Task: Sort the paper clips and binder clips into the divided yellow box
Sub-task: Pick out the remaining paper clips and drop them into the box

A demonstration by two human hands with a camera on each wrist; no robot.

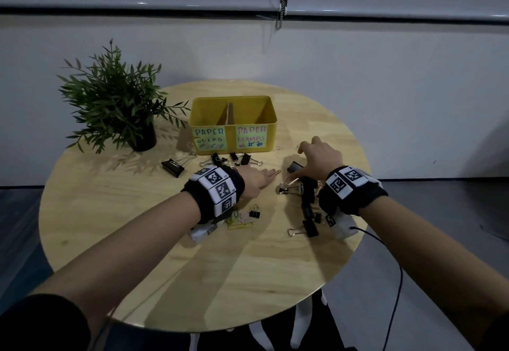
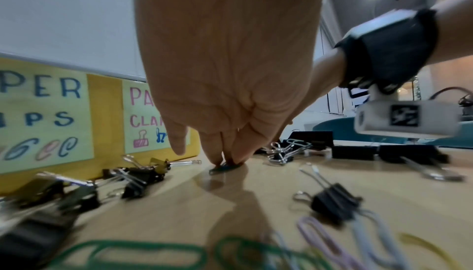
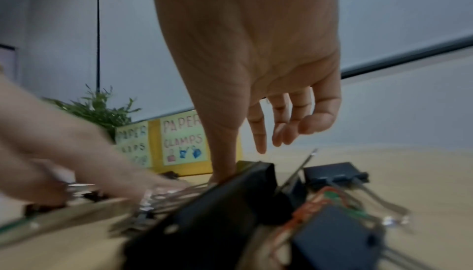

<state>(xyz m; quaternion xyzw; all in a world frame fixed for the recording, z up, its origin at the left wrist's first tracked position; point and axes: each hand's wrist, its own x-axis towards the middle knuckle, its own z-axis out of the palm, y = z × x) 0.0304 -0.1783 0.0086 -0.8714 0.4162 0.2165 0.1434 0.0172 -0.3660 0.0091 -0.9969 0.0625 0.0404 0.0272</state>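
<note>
The yellow box (image 1: 232,125), split by a cardboard divider, stands at the back of the round table; its labels read "paper clips" on the left and "paper clamps" on the right. My left hand (image 1: 272,173) reaches right of centre. In the left wrist view its thumb and fingertips (image 2: 217,159) pinch a dark paper clip (image 2: 224,168) lying flat on the wood. My right hand (image 1: 303,162) hovers over a black binder clip (image 1: 294,167), fingers spread and relaxed, with the thumb (image 3: 222,173) down at the table behind a binder clip (image 3: 256,175). Nothing is held in it.
Black binder clips lie scattered: a large one (image 1: 173,167), a cluster in front of the box (image 1: 234,158), more under my right wrist (image 1: 308,199). Coloured paper clips (image 1: 242,220) lie near my left wrist. A potted plant (image 1: 115,103) stands at the back left.
</note>
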